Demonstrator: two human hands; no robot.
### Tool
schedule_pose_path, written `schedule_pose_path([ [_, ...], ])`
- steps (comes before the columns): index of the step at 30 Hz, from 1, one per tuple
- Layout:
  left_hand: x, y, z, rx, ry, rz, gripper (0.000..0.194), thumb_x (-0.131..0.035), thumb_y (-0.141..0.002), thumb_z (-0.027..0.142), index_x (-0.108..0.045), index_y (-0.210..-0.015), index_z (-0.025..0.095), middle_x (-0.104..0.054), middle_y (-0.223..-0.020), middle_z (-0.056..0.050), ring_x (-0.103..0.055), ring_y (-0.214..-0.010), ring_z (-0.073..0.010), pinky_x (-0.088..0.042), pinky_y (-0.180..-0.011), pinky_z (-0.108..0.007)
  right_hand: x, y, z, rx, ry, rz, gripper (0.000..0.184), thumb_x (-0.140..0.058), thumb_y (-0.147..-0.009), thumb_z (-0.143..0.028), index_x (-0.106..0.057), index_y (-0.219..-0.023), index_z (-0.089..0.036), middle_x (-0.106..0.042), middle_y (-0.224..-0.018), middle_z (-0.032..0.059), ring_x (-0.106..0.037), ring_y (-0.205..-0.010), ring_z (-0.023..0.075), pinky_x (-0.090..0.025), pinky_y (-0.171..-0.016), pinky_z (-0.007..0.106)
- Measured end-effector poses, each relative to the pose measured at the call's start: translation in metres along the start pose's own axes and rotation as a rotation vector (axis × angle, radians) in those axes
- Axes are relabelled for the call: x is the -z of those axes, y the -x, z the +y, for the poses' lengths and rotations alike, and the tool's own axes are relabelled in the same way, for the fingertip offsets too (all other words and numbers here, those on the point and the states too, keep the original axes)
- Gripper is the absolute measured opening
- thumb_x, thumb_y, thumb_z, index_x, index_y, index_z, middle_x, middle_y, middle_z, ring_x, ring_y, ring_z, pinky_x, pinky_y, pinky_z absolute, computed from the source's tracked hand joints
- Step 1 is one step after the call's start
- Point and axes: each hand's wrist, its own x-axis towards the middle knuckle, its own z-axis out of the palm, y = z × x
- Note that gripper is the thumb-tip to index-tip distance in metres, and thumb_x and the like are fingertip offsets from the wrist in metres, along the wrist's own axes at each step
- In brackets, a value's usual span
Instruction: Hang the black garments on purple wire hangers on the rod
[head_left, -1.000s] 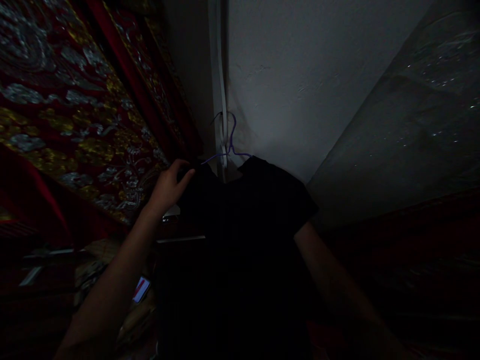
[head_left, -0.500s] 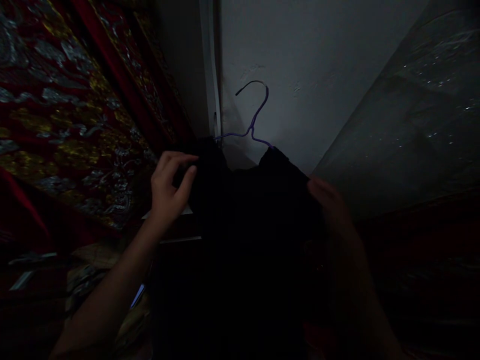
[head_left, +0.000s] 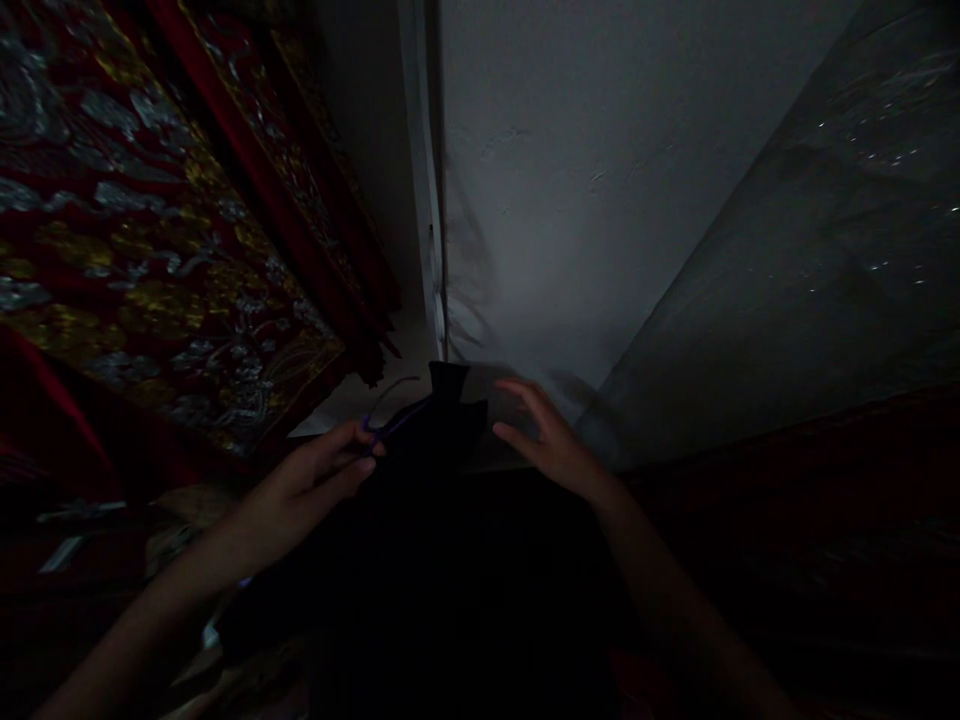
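Note:
My left hand (head_left: 322, 475) is closed on a purple wire hanger (head_left: 373, 428), gripping it near the neck where the hook starts. The hook curves up and to the right of my fingers. A black garment (head_left: 420, 440) is on the hanger, turned sideways, and its lower part merges into the dark below. My right hand (head_left: 544, 435) is raised just right of the garment's upper end, fingers apart, touching nothing that I can see.
A white wall (head_left: 555, 200) stands ahead, with a narrow pale strip (head_left: 431, 180) running down it. Red cloth with gold and silver embroidery (head_left: 150, 230) hangs at the left. Clear plastic sheeting (head_left: 840, 260) covers the right side. The lower area is very dark.
The hanger and garment have come down and turned sideways. My left hand has gone from the garment's shoulder to the hanger's neck. My right hand has left the other shoulder and moved inward.

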Motion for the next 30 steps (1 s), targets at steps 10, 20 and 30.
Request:
schedule_pose_path([
  [10,0.034,-0.04,0.002,-0.334,-0.343,0.556,0.024,-0.066,-0.088,0.037,-0.067,-0.104,0.02,-0.072,-0.088,-0.003,-0.069,-0.077,-0.018,-0.056,-0.075,-0.031,0.0,-0.041,0.014,-0.222,-0.454,-0.024,0.055,-0.062,-0.081,-0.071,-0.055,-0.063,-0.019,-0.051,-0.056,-0.003,-0.048,-0.052,0.0117,-0.04,-0.051,0.024],
  [20,-0.015,-0.053,-0.036,-0.709,-0.669,0.429,0.038,-0.052,-0.097,0.02,-0.057,-0.134,0.026,-0.072,-0.112,-0.005,-0.069,-0.09,-0.017,-0.055,-0.084,-0.03,0.06,-0.094,-0.005,-0.11,-0.515,0.484,0.05,-0.072,-0.07,-0.071,-0.058,-0.068,-0.023,-0.063,-0.062,0.0029,-0.065,-0.064,0.0211,-0.051,-0.057,0.031],
  [30,-0.088,-0.087,-0.111,-0.17,-0.73,0.0,0.019,-0.057,-0.092,0.025,-0.07,-0.107,0.023,-0.07,-0.097,-0.011,-0.07,-0.087,-0.0265,-0.054,-0.08,-0.037,0.042,-0.047,0.047,-0.186,-0.234,0.66,0.045,-0.062,-0.081,-0.064,-0.061,-0.087,-0.019,-0.068,-0.084,0.0057,-0.065,-0.09,0.0247,-0.052,-0.083,0.038],
])
